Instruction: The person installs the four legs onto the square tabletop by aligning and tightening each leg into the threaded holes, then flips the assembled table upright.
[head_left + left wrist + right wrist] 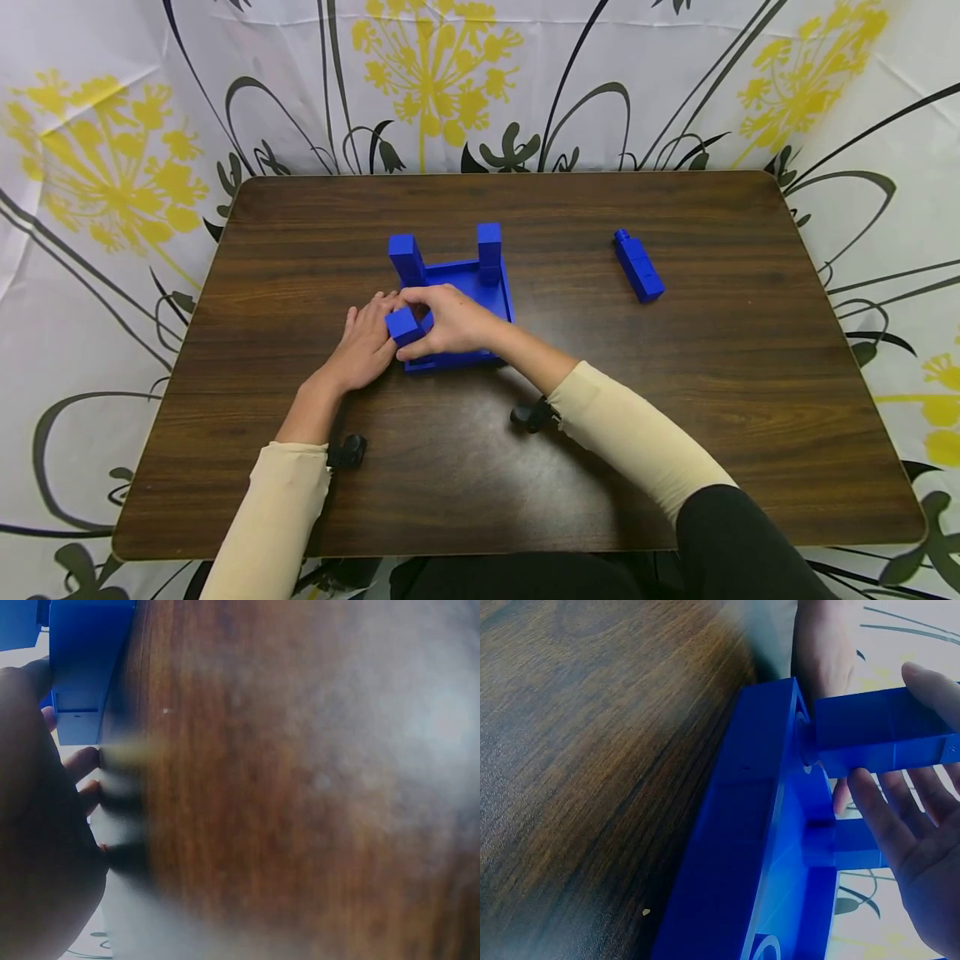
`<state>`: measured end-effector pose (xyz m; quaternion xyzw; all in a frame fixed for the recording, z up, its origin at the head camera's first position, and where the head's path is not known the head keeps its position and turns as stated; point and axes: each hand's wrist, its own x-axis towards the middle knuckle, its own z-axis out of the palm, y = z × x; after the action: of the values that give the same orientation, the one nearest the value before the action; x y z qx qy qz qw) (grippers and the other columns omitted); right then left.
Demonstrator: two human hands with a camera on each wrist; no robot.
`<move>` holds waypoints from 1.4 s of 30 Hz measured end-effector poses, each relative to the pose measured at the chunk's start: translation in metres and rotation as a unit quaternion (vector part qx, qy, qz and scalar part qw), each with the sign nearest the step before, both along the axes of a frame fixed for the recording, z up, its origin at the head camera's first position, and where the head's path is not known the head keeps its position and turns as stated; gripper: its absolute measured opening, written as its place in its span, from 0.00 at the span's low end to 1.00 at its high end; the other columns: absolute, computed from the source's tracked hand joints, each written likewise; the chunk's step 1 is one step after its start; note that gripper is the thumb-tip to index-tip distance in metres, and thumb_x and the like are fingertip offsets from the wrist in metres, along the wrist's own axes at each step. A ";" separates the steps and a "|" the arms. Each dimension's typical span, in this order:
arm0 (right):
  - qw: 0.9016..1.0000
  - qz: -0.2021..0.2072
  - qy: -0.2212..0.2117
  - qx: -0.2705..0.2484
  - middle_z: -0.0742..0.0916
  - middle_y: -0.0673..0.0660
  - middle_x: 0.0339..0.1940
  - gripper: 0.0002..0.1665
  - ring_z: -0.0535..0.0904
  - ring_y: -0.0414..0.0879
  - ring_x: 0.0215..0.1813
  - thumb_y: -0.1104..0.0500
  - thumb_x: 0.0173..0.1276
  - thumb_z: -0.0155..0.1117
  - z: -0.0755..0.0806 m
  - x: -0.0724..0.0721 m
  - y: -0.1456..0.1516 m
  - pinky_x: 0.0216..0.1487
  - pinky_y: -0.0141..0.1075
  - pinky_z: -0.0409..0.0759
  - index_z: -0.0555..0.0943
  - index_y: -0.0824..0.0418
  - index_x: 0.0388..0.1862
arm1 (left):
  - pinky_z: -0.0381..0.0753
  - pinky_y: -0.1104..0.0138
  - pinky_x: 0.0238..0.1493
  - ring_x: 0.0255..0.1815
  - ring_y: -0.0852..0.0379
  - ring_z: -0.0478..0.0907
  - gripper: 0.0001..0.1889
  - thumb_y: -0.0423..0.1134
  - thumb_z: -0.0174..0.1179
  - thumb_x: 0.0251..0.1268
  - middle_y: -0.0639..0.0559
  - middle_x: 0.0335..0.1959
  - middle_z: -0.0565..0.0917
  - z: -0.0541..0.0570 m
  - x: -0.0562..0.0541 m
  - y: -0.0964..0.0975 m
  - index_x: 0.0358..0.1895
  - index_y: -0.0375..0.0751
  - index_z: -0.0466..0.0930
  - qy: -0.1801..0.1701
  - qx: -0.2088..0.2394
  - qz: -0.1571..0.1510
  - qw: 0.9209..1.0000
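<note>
My right hand grips a blue square leg between thumb and fingers above the near left corner of a shallow blue toy table frame. The right wrist view shows the leg's narrow round end at a round socket in that corner; whether it is seated, I cannot tell. My left hand rests at the frame's left side, its fingers stretched out along the edge. Two more blue legs stand upright at the far corners, the left one and the right one. An open round socket shows in another corner.
Another blue leg, with a knobbed threaded-looking end, lies on its side to the right on the brown wooden table. A white cloth with yellow and grey plant prints hangs behind the table.
</note>
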<state>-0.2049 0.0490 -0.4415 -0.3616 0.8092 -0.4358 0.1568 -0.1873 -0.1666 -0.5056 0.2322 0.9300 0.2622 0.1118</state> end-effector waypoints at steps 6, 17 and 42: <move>0.999 -0.030 0.025 0.031 0.84 0.45 0.41 0.27 0.78 0.37 0.43 0.49 0.52 0.80 -0.002 0.002 -0.003 0.45 0.30 0.74 0.77 0.53 0.47 | 0.33 0.35 0.68 0.78 0.39 0.40 0.27 0.38 0.41 0.73 0.38 0.76 0.52 -0.002 0.000 0.000 0.73 0.40 0.50 0.009 0.001 -0.004 1.000; 0.996 -0.043 0.038 0.076 0.83 0.43 0.46 0.34 0.77 0.38 0.44 0.39 0.51 0.78 0.002 0.005 -0.002 0.42 0.34 0.74 0.76 0.50 0.52 | 0.32 0.35 0.68 0.78 0.39 0.39 0.26 0.41 0.41 0.75 0.38 0.76 0.52 0.000 0.000 0.000 0.72 0.42 0.50 0.005 0.005 -0.005 1.000; 0.980 0.157 -0.120 -0.037 0.75 0.57 0.68 0.35 0.68 0.41 0.69 0.68 0.63 0.65 0.003 -0.008 0.011 0.64 0.40 0.70 0.68 0.65 0.70 | 0.32 0.34 0.67 0.78 0.37 0.40 0.30 0.38 0.39 0.74 0.39 0.77 0.51 0.000 0.001 -0.001 0.78 0.45 0.50 0.020 -0.004 -0.012 1.000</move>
<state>-0.2133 0.0599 -0.4387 -0.4352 0.7010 -0.4753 0.3056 -0.1867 -0.1680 -0.5058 0.2477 0.9302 0.2529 0.0969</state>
